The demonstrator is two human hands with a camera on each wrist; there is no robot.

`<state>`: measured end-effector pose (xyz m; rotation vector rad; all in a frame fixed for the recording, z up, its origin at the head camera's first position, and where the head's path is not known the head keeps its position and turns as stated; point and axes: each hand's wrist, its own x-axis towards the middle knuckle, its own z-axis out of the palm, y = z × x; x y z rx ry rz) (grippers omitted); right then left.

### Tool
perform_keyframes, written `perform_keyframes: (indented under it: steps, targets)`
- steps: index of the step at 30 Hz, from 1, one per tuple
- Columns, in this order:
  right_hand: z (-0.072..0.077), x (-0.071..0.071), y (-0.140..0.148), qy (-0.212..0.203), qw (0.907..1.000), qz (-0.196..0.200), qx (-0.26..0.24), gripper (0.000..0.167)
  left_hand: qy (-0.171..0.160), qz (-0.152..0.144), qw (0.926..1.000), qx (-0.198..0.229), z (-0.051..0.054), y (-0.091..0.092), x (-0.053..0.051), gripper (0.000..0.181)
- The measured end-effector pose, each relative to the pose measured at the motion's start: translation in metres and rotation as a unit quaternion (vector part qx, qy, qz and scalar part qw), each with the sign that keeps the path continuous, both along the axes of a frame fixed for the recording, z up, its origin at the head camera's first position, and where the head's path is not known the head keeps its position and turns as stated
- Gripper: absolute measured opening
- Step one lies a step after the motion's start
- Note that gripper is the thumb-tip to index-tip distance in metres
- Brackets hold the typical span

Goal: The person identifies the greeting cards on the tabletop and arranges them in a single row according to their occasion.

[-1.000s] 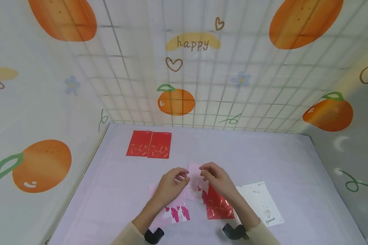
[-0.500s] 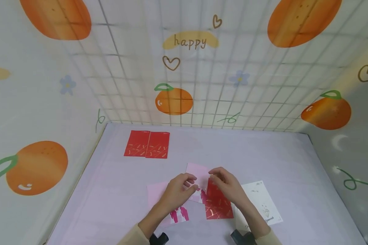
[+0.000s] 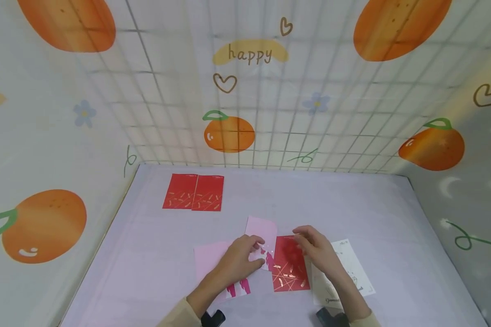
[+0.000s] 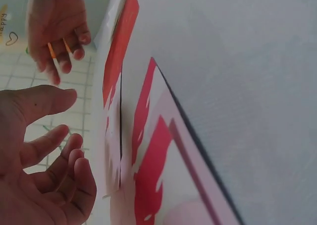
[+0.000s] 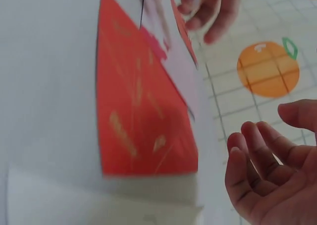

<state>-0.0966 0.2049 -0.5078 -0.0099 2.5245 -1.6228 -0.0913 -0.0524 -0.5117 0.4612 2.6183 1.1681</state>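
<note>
In the head view my left hand [image 3: 239, 260] hovers over pink paper cards [image 3: 209, 256] with magenta figures, its fingers loosely bent and holding nothing. Beside it lies a single pink card [image 3: 262, 230], partly hidden by that hand. A red card [image 3: 290, 268] with gold lines lies to the right, its left edge against the single pink one. My right hand [image 3: 320, 254] is above the gap between the red card and some white cards [image 3: 362, 277], fingers relaxed with nothing in them. The right wrist view shows the right hand [image 5: 272, 170] clear of the red card [image 5: 138, 116].
Two red cards [image 3: 193, 192] lie side by side at the back left of the pale tabletop [image 3: 311, 195]. A curtain with orange prints [image 3: 229, 134] hangs behind a wire grid pattern. Dark wrist devices [image 3: 213, 319] sit by both cuffs.
My right hand has moved right, off the pink card and past the red one, uncovering it. The left hand has shifted slightly right and down. The cards stay on the table.
</note>
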Motion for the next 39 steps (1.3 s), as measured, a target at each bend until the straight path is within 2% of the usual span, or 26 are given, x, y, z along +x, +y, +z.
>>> perform_keyframes:
  steps: [8, 13, 16, 25, 30, 39]
  targets:
    - [-0.012, -0.005, 0.019, -0.017, 0.9992, -0.022, 0.029, 0.030, -0.018, -0.027, 0.9985, -0.044, -0.005, 0.002, -0.001, 0.048]
    - [-0.017, -0.006, 0.024, -0.027, 0.9982, -0.019, 0.050, 0.030, -0.014, -0.052, 0.9939, -0.096, -0.011, 0.008, -0.001, 0.044]
    - [-0.019, -0.007, 0.025, -0.038, 0.9975, -0.018, 0.057, 0.030, -0.006, -0.064, 0.9919, -0.110, -0.011, 0.012, 0.000, 0.041]
    - [-0.025, -0.009, 0.026, -0.065, 0.9965, -0.023, 0.047, 0.031, 0.031, -0.078, 0.9888, -0.123, -0.014, 0.022, 0.001, 0.033]
    - [-0.027, -0.012, 0.026, -0.076, 0.9960, -0.024, 0.042, 0.031, 0.028, -0.074, 0.9897, -0.120, -0.015, 0.025, 0.001, 0.033]
    - [-0.029, -0.013, 0.026, -0.062, 0.9940, -0.029, 0.085, 0.019, 0.025, -0.075, 0.9897, -0.119, -0.015, 0.028, 0.000, 0.032]
